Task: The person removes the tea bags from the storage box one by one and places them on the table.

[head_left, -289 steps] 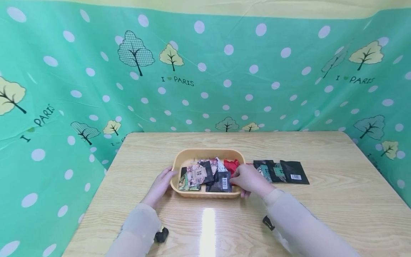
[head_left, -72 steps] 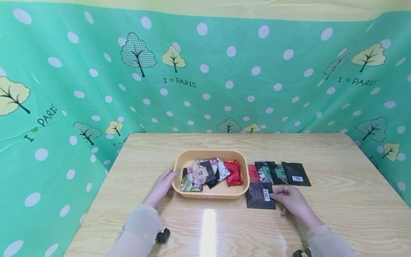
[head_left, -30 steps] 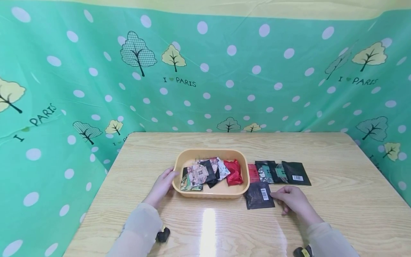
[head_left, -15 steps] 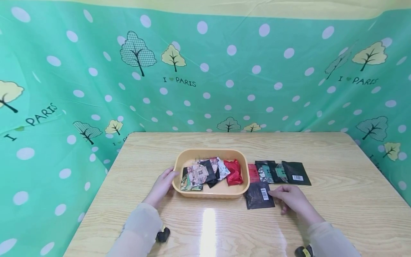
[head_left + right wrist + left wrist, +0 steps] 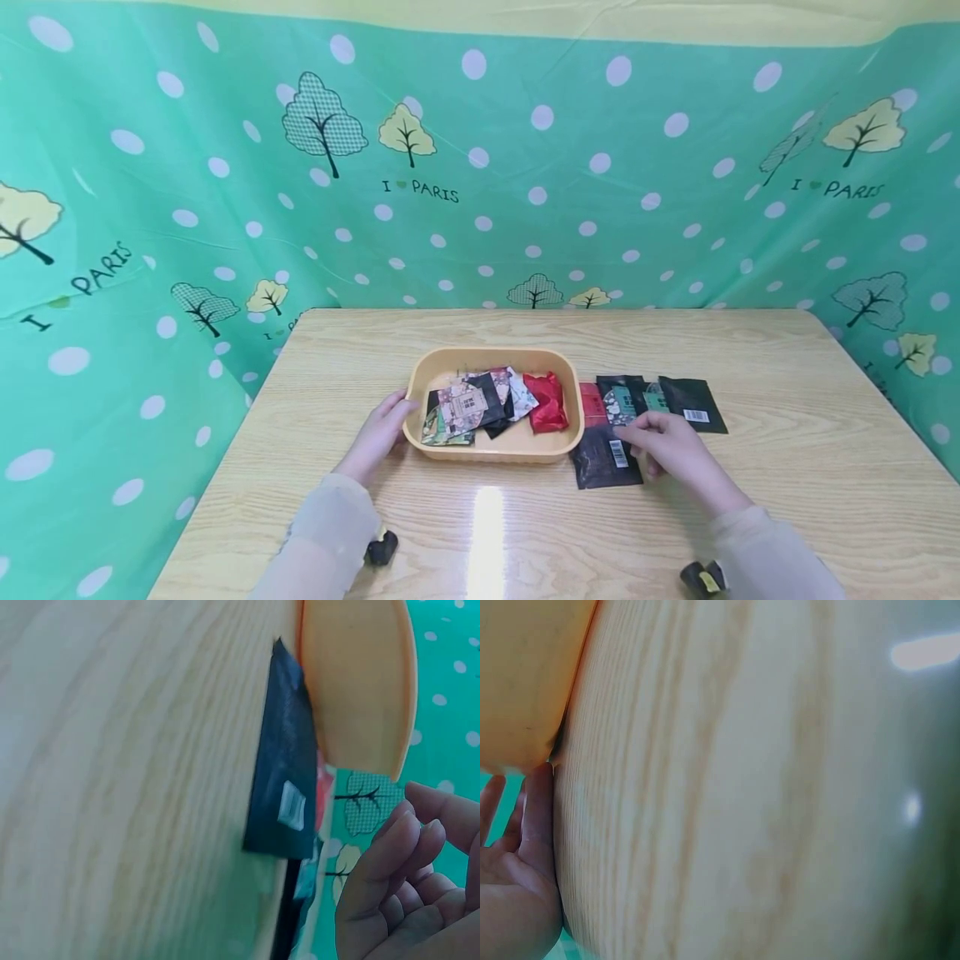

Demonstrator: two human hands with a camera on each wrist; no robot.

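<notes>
My left hand [image 5: 375,435] rests against the left end of a yellow plastic basket [image 5: 487,457]. Its fingers look straight in the left wrist view, with the fingertips at the basket's corner. Inside the basket lie several sachets, among them a floral one [image 5: 459,407] and a shiny red packet [image 5: 546,403]. My right hand [image 5: 670,454] hovers over a flat black sachet [image 5: 596,467] with a white barcode, at the basket's right front corner. In the right wrist view the sachet [image 5: 283,757] lies apart from that hand, whose loosely bent fingers hold nothing.
Right of the basket runs a row: a red packet [image 5: 592,405], a black-and-green floral sachet [image 5: 619,402], a similar one [image 5: 656,397] and a black sachet [image 5: 693,404] with a barcode. A green dotted cloth [image 5: 480,167] hangs behind the wooden table [image 5: 480,329].
The black barcode sachet came from the basket to the table. It has since shifted slightly left, and my right hand has let go and risen over it. The left hand stays put.
</notes>
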